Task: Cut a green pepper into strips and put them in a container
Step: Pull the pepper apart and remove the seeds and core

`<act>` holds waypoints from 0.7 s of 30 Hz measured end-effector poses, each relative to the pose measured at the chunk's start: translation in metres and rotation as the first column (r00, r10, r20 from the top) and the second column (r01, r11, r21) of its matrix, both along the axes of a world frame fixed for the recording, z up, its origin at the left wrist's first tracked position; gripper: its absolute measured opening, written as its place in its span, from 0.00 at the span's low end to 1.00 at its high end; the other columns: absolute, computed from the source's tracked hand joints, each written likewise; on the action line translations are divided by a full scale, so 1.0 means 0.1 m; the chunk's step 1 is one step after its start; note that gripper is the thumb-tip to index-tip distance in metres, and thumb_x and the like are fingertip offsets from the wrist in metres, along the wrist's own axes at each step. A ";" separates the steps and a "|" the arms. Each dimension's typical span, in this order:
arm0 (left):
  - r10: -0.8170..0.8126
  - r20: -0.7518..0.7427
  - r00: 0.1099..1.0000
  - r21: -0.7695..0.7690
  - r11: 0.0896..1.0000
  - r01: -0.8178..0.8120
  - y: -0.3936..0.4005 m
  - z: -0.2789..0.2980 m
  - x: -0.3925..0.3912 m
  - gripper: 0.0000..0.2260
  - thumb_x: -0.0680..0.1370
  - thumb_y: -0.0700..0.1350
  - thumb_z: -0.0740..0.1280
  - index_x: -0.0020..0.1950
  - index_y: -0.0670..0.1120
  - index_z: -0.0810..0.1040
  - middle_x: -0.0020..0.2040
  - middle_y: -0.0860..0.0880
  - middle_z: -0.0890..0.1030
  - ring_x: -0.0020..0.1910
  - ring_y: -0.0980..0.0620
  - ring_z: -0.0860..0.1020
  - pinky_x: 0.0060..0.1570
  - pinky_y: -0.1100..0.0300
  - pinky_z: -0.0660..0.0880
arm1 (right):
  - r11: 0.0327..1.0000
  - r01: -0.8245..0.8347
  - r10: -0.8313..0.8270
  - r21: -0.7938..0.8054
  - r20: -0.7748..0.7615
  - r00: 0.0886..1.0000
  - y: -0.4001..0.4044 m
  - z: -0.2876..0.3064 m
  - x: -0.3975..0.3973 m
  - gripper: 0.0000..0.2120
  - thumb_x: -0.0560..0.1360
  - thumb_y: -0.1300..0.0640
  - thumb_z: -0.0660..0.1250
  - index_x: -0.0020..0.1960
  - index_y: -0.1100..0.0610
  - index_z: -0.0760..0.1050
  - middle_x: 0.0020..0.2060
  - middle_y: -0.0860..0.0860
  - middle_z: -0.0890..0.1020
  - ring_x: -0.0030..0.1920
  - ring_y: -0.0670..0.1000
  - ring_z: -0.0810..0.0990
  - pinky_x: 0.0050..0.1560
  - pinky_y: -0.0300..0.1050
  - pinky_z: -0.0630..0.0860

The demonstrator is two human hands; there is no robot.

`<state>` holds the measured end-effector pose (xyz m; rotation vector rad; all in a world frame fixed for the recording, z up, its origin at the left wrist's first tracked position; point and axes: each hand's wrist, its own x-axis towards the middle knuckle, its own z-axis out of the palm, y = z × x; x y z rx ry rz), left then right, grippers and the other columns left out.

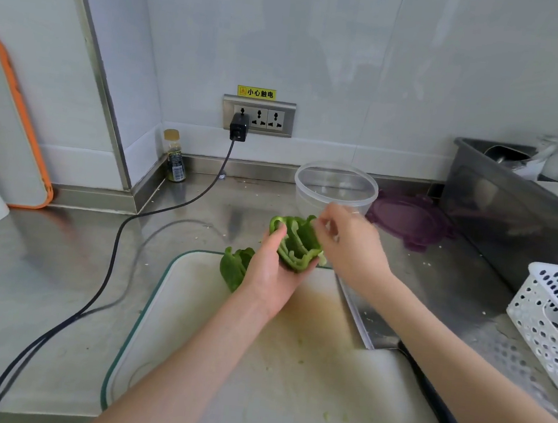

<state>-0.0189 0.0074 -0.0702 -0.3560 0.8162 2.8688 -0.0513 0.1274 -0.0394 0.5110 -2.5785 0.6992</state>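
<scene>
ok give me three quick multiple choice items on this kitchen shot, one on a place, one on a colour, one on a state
1. Where does the knife lie?
A. right edge of the cutting board
B. inside the white basket
C. beside the bottle

2. What colour is the lid by the clear container?
A. orange
B. purple
C. white

3. What does the left hand hold?
A. nothing
B. the knife
C. a pepper half

Answers: 1 A, its blade rests along the board's right side. 2 B, it lies purple on the counter. 3 C, the fingers cradle it while the right hand picks at it.
</scene>
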 end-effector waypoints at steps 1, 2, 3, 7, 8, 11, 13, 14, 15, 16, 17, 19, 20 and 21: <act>-0.010 -0.017 1.000 -0.020 1.000 0.009 0.01 -0.01 0.01 0.17 0.80 0.47 0.62 0.68 0.45 0.70 0.61 0.40 0.78 0.60 0.44 0.77 0.59 0.47 0.74 | 0.992 -0.046 0.045 0.116 0.014 0.999 -0.04 -0.01 0.04 0.06 0.78 0.55 0.60 0.45 0.57 0.71 0.36 0.50 0.76 0.38 0.54 0.73 0.45 0.48 0.69; -0.020 -0.035 0.999 -0.051 0.999 0.018 0.02 -0.02 0.01 0.16 0.80 0.47 0.61 0.67 0.45 0.70 0.61 0.41 0.78 0.60 0.45 0.77 0.59 0.47 0.75 | 0.978 -0.069 0.063 0.197 0.038 0.997 -0.09 -0.03 0.08 0.06 0.78 0.56 0.59 0.45 0.57 0.69 0.36 0.51 0.74 0.37 0.55 0.72 0.43 0.48 0.68; -0.028 -0.054 0.998 -0.086 0.996 0.024 0.03 -0.02 0.02 0.15 0.80 0.47 0.61 0.66 0.46 0.71 0.60 0.42 0.79 0.60 0.46 0.77 0.57 0.48 0.75 | 0.967 -0.067 0.057 0.247 0.047 0.997 -0.14 -0.04 0.10 0.06 0.79 0.56 0.58 0.44 0.58 0.66 0.36 0.52 0.73 0.36 0.57 0.71 0.41 0.47 0.65; -0.018 -0.116 0.993 -0.189 0.982 -0.004 0.04 0.01 0.05 0.07 0.81 0.46 0.60 0.57 0.49 0.75 0.53 0.46 0.81 0.52 0.49 0.80 0.47 0.52 0.78 | 0.941 0.055 -0.055 0.335 -0.007 0.998 -0.26 -0.12 0.08 0.10 0.80 0.51 0.56 0.46 0.57 0.61 0.43 0.55 0.78 0.44 0.59 0.79 0.41 0.47 0.64; -0.006 -0.132 0.991 -0.216 0.976 -0.023 0.05 0.01 0.06 0.06 0.81 0.46 0.60 0.55 0.50 0.74 0.53 0.46 0.81 0.52 0.49 0.79 0.49 0.51 0.78 | 0.937 0.098 -0.102 0.336 -0.005 0.995 -0.26 -0.12 0.07 0.10 0.80 0.51 0.55 0.47 0.57 0.63 0.45 0.55 0.79 0.45 0.58 0.79 0.41 0.47 0.66; 0.009 -0.200 0.980 -0.328 0.942 -0.075 0.06 -0.01 0.06 0.07 0.81 0.47 0.59 0.58 0.52 0.73 0.58 0.46 0.79 0.57 0.50 0.78 0.57 0.48 0.76 | 0.936 0.128 -0.139 0.328 0.009 0.990 -0.29 -0.15 0.06 0.06 0.80 0.56 0.56 0.45 0.57 0.63 0.44 0.55 0.78 0.45 0.58 0.79 0.39 0.45 0.64; -0.003 -0.237 0.972 -0.403 0.910 -0.096 0.07 -0.01 0.07 0.10 0.81 0.47 0.59 0.62 0.54 0.71 0.61 0.48 0.78 0.61 0.50 0.76 0.59 0.49 0.74 | 0.966 0.099 -0.111 0.240 0.039 0.993 -0.32 -0.18 0.06 0.04 0.79 0.60 0.56 0.47 0.59 0.67 0.43 0.57 0.78 0.43 0.59 0.79 0.38 0.45 0.64; -0.005 -0.249 0.968 -0.431 0.896 -0.106 0.06 -0.01 0.08 0.11 0.81 0.46 0.59 0.64 0.54 0.70 0.62 0.48 0.78 0.61 0.50 0.76 0.60 0.49 0.73 | 0.983 0.074 -0.088 0.169 0.079 0.993 -0.33 -0.19 0.06 0.05 0.79 0.60 0.56 0.48 0.61 0.68 0.43 0.58 0.78 0.43 0.60 0.78 0.38 0.46 0.66; -0.006 -0.258 0.966 -0.447 0.887 -0.114 0.06 -0.01 0.08 0.12 0.81 0.46 0.58 0.64 0.54 0.70 0.62 0.48 0.78 0.62 0.50 0.76 0.60 0.48 0.72 | 0.992 0.049 -0.061 0.112 0.108 0.992 -0.34 -0.21 0.07 0.06 0.79 0.60 0.56 0.49 0.62 0.69 0.43 0.58 0.78 0.43 0.60 0.78 0.38 0.47 0.67; -0.009 -0.267 0.964 -0.450 0.885 -0.117 0.06 -0.01 0.09 0.12 0.81 0.46 0.58 0.64 0.53 0.70 0.62 0.48 0.78 0.62 0.49 0.75 0.61 0.47 0.72 | 0.996 0.025 -0.033 0.082 0.102 0.994 -0.34 -0.23 0.07 0.07 0.79 0.60 0.55 0.50 0.62 0.69 0.42 0.58 0.77 0.42 0.60 0.77 0.37 0.47 0.67; -0.012 -0.276 0.961 -0.455 0.883 -0.119 0.06 -0.01 0.10 0.11 0.82 0.46 0.57 0.64 0.54 0.70 0.62 0.47 0.78 0.62 0.49 0.75 0.61 0.46 0.71 | 0.996 0.006 -0.013 0.085 0.077 0.997 -0.32 -0.24 0.06 0.07 0.80 0.59 0.55 0.50 0.62 0.69 0.41 0.57 0.76 0.41 0.60 0.77 0.35 0.47 0.65; -0.016 -0.286 0.958 -0.485 0.864 -0.131 0.06 -0.02 0.10 0.11 0.82 0.48 0.56 0.63 0.55 0.70 0.62 0.48 0.78 0.62 0.50 0.76 0.61 0.45 0.72 | 0.990 -0.009 0.006 0.142 0.024 1.000 -0.29 -0.21 0.05 0.08 0.80 0.57 0.55 0.49 0.61 0.70 0.36 0.54 0.73 0.36 0.59 0.75 0.31 0.46 0.62; -0.012 -0.287 0.958 -0.506 0.851 -0.141 0.06 -0.02 0.10 0.10 0.82 0.49 0.56 0.62 0.57 0.70 0.61 0.50 0.78 0.61 0.51 0.76 0.61 0.46 0.73 | 0.985 -0.012 0.011 0.173 0.007 1.000 -0.27 -0.19 0.04 0.08 0.80 0.57 0.55 0.48 0.60 0.70 0.35 0.52 0.71 0.34 0.58 0.74 0.29 0.45 0.60; -0.010 -0.288 0.958 -0.527 0.837 -0.150 0.05 -0.02 0.10 0.09 0.82 0.51 0.56 0.60 0.59 0.71 0.61 0.51 0.78 0.60 0.51 0.76 0.59 0.46 0.74 | 0.981 -0.018 0.020 0.195 -0.008 1.000 -0.25 -0.17 0.03 0.08 0.80 0.56 0.55 0.48 0.59 0.70 0.34 0.51 0.71 0.33 0.57 0.72 0.28 0.45 0.59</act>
